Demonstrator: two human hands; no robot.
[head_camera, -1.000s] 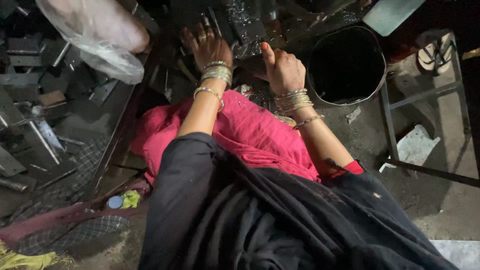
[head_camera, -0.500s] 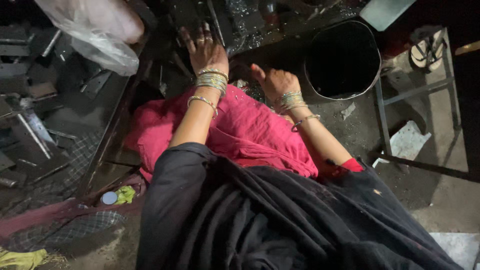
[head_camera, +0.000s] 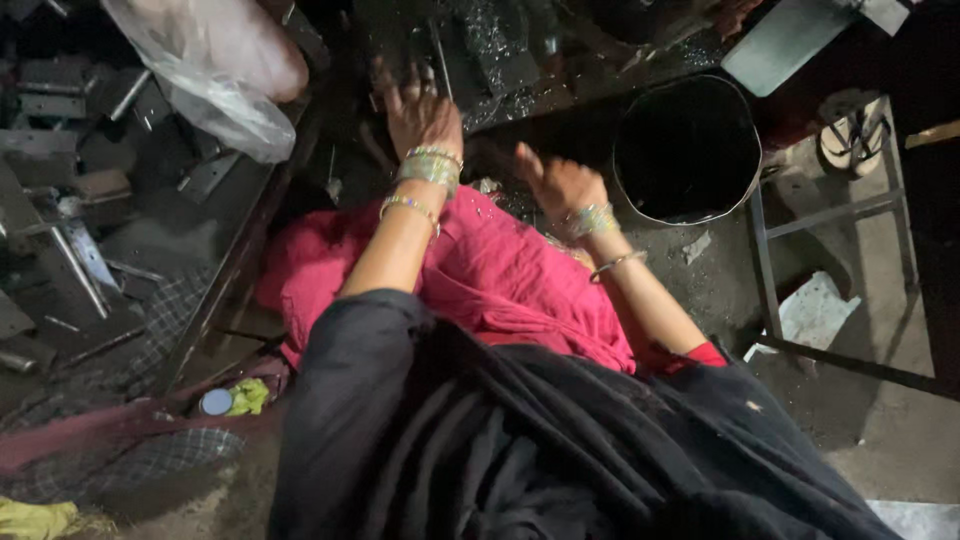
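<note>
My left hand (head_camera: 420, 112) lies flat with fingers spread on a dark, oily metal work surface (head_camera: 520, 60) strewn with small shiny parts. My right hand (head_camera: 556, 182) hovers lower, near the surface's front edge, thumb up and fingers loosely curled; nothing shows in it. Both wrists carry bangles. A pink cloth (head_camera: 480, 280) covers my lap under the forearms, and a black garment (head_camera: 520, 450) fills the foreground.
A round black bucket (head_camera: 690, 150) stands right of my right hand. A metal frame stool (head_camera: 820, 220) with a sandal (head_camera: 850, 135) beside it is at the far right. A clear plastic bag (head_camera: 215, 70) and scattered metal scraps (head_camera: 70, 250) lie at left.
My left hand has slid further up onto the work surface. My right hand has dropped back and to the left of the bucket. The view has shifted slightly.
</note>
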